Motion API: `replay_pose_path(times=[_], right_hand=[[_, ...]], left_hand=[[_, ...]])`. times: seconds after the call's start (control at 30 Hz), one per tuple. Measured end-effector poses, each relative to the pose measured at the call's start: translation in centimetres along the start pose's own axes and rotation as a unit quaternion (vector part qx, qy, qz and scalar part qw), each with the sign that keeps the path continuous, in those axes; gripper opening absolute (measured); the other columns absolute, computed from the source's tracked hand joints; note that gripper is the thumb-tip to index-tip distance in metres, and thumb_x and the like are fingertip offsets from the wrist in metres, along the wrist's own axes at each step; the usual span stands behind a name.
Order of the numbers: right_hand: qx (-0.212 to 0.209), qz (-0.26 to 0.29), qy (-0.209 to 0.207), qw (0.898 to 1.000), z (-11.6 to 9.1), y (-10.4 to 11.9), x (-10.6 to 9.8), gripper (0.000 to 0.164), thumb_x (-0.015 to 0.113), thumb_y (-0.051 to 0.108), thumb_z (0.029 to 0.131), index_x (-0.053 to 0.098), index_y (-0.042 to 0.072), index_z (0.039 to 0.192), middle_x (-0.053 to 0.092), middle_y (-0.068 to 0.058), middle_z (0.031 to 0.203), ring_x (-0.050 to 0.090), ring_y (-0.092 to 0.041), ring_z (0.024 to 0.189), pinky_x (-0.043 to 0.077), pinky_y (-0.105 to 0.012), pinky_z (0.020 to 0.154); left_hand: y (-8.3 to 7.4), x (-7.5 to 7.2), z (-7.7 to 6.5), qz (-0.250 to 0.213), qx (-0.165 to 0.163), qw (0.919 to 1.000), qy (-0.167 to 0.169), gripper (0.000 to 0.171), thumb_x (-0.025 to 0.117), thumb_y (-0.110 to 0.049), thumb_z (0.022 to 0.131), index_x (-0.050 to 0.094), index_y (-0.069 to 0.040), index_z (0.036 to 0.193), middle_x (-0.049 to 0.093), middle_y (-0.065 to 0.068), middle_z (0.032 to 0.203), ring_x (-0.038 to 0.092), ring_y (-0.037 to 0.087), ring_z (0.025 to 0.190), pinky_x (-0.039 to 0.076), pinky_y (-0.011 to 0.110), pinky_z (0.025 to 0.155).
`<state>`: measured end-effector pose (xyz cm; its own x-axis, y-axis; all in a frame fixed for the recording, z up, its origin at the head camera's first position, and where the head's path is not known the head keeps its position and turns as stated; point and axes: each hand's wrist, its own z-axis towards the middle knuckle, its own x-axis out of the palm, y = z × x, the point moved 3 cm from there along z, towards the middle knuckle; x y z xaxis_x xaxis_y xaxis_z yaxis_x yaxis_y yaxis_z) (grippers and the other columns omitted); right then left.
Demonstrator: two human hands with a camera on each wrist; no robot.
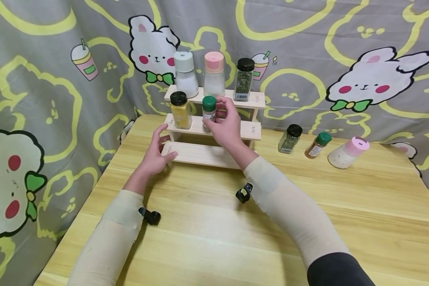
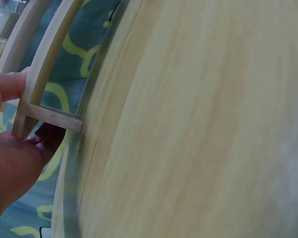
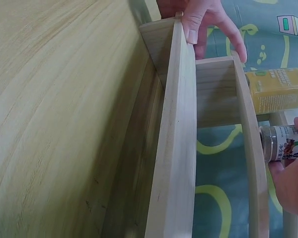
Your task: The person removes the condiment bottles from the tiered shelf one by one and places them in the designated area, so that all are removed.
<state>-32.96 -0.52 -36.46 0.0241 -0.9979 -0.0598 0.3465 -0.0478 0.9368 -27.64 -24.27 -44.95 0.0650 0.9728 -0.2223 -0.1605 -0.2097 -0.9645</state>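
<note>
A three-step wooden spice rack (image 1: 204, 154) stands against the curtain. At its left end, my left hand (image 1: 155, 157) grips the lowest step, thumb on top and fingers around the side; the left wrist view shows this hand (image 2: 12, 158) at the step's end. My right hand (image 1: 229, 126) pinches a small green-capped spice jar (image 1: 209, 105) upright at the middle step. In the right wrist view the jar's clear base (image 3: 269, 144) is right at the step's surface. Beside it on that step stands a black-capped jar of yellow powder (image 1: 180, 113).
The top step bears a white-capped shaker (image 1: 186, 81), a pink-capped shaker (image 1: 214, 79) and a black-capped herb jar (image 1: 244, 81). Right of the rack on the table (image 1: 200, 238) are another herb jar (image 1: 289, 140), a green-capped jar (image 1: 317, 146) and a tilted pink-lidded shaker (image 1: 344, 155).
</note>
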Motion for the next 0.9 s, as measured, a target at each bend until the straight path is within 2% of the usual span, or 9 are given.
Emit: replay_pose_path(times=[0.53, 0.9], right_hand=[[0.006, 0.007, 0.004, 1.000, -0.7, 0.7, -1.5, 0.053, 0.080, -0.007, 0.079, 0.054, 0.010, 0.123, 0.060, -0.008, 0.114, 0.063, -0.021, 0.100, 0.054, -0.033, 0.086], [-0.015, -0.001, 0.016, 1.000, -2.1, 1.6, -3.1, 0.054, 0.080, -0.009, 0.077, 0.054, 0.008, 0.121, 0.062, -0.009, 0.112, 0.063, -0.022, 0.099, 0.055, -0.035, 0.086]], left_hand=[[0.0, 0.0, -0.1, 0.012, -0.001, 0.9999, -0.001, 0.095, 0.063, 0.017, 0.087, 0.017, -0.028, 0.157, 0.036, 0.026, 0.149, 0.042, 0.043, 0.131, 0.038, 0.053, 0.103], [0.2, 0.1, 0.0, 0.014, -0.005, 0.9999, 0.000, 0.094, 0.063, 0.016, 0.089, 0.017, -0.030, 0.157, 0.035, 0.028, 0.149, 0.041, 0.042, 0.131, 0.037, 0.055, 0.103]])
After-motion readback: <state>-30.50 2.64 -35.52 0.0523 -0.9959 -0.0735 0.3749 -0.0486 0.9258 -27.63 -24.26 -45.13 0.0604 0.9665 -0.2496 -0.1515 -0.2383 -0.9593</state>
